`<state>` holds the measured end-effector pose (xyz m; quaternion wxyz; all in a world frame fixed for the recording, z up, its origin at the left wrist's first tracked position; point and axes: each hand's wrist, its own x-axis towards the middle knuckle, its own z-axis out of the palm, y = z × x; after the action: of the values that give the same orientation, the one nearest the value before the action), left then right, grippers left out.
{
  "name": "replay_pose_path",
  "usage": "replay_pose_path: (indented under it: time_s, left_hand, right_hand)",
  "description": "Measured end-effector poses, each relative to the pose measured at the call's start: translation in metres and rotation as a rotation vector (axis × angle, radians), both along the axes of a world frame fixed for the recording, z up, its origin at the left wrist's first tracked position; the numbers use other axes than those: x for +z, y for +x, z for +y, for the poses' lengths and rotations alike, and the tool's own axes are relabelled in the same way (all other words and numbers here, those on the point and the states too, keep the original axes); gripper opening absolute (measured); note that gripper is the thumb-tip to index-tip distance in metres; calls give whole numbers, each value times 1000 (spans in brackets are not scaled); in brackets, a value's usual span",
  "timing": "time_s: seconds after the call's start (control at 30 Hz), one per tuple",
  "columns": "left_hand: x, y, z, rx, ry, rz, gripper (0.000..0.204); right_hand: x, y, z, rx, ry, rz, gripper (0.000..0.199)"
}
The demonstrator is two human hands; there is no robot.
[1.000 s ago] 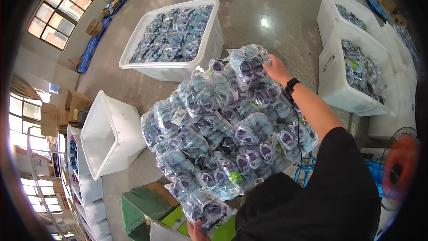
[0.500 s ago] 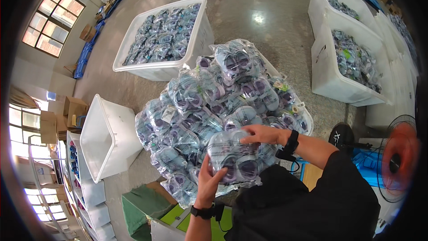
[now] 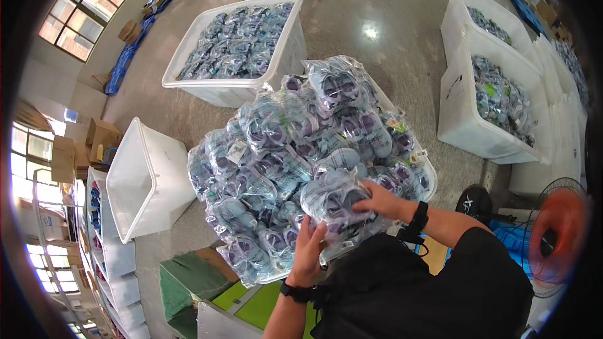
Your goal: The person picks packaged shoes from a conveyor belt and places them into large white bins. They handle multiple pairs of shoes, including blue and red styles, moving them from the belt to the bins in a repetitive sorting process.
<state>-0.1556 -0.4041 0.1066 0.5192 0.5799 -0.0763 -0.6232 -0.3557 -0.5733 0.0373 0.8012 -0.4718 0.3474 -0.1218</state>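
Head view: a clear bag of pale blue and purple shoes (image 3: 328, 203) sits just below and right of the frame's centre, between the person's two hands. The right hand (image 3: 384, 201) comes in from the right and holds the bag by its right side, fingers bent over the shoe openings. The left hand (image 3: 308, 252) reaches up from the lower edge, thumb and fingers parted at the bag's lower left; whether it grips the plastic or merely rests against it, I cannot tell. The bag's lower part is blurred. Each wrist carries a black band (image 3: 417, 218). Around and beyond the hands, a heap of similar bags (image 3: 257, 172) fills the middle of the frame, piled in a white tub whose rim (image 3: 431, 179) shows along the right. Another white tub (image 3: 220, 95), full of bagged shoes, stands at upper left of centre, and a tilted-looking white bin (image 3: 173, 179) is at the left. More bagged shoes lie in a white bin (image 3: 460, 97) at the upper right. A fan (image 3: 554, 232) stands at the lower right, and a green cloth (image 3: 182, 282) hangs at the lower left.
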Motion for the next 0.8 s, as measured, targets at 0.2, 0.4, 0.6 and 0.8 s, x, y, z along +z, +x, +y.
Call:
replay_pose_path:
  time_s: [0.2, 0.4, 0.6, 0.8]
  left_hand:
    - [-12, 50, 79, 153, 31, 19, 45]
    - [-50, 78, 210, 662, 181, 127, 42]
    - [-77, 54, 341, 920, 374, 21, 37]
    - [-76, -3, 428, 1024, 436, -15, 36]
  right_hand:
    - [9, -12, -80, -265, 29, -138, 54]
    - [-59, -22, -155, -393, -463, 120, 53]
    - [-115, -22, -167, -352, -831, 724, 62]
    - [-132, -39, -164, -538, -833, 642, 79]
